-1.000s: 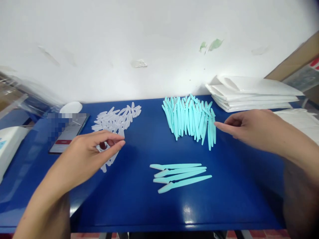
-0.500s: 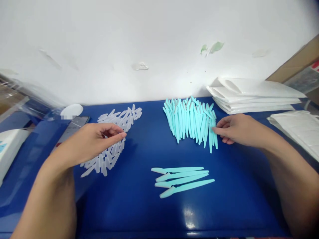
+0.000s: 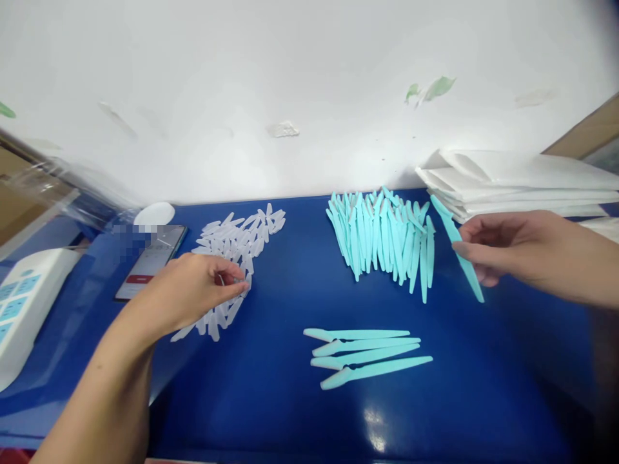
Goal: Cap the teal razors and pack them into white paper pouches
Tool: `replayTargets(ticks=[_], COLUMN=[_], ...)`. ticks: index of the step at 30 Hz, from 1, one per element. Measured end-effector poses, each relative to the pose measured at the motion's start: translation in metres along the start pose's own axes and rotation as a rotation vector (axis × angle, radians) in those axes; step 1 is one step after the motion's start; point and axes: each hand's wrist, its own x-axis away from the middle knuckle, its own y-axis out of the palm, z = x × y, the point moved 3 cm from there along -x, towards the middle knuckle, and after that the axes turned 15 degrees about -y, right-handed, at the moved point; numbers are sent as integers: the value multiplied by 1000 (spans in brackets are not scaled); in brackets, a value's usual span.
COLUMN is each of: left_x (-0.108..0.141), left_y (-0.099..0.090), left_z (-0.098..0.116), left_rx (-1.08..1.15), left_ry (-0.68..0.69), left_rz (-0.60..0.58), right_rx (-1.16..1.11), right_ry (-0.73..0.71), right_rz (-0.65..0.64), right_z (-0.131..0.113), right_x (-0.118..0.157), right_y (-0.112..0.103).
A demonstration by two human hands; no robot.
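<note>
Between the thumb and fingers of my right hand is a turquoise eyebrow razor, raised and tilted beside the pile of turquoise eyebrow razors. My left hand reaches over a heap of translucent white blade caps and covers part of it. Its thumb and forefinger pinch together at a small translucent blade cap on the heap's right side. Several separate eyebrow razors lie nearly side by side at the front, handles pointing right.
A phone and a round white object lie behind my left forearm. At the left edge stands a white device with blue labels. White packets are stacked at the back right of the blue table, against the wall.
My right hand has lifted one eyebrow razor off the right end of the pile and moved right. My left hand has lowered slightly toward the caps. The view has shifted a little left.
</note>
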Motion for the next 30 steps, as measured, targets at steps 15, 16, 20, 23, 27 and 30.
replayTargets(ticks=[15,16,20,23,27,30], left_x=[17,17,16,16,17,18], left_y=[15,17,27,39,50,51], left_z=[55,62,88,96,94,93], left_rx=[500,627,1103,1263,1305,1314], left_ry=[91,114,156,114,87,92], left_rz=[-333,-354,-315,-208,-53,-11], right_rx=[-541,-554,-585,-613,-632,-641], right_ry=[-209,-215,-197,-165,-147,-134], right_rz=[-437,-438,-418,-412,-414,-413], right_z=[-66,-67,-70,-70,-68,-66], right_x=[5,5,7,10,11,11], right_y=[72,73,78,81,84,85])
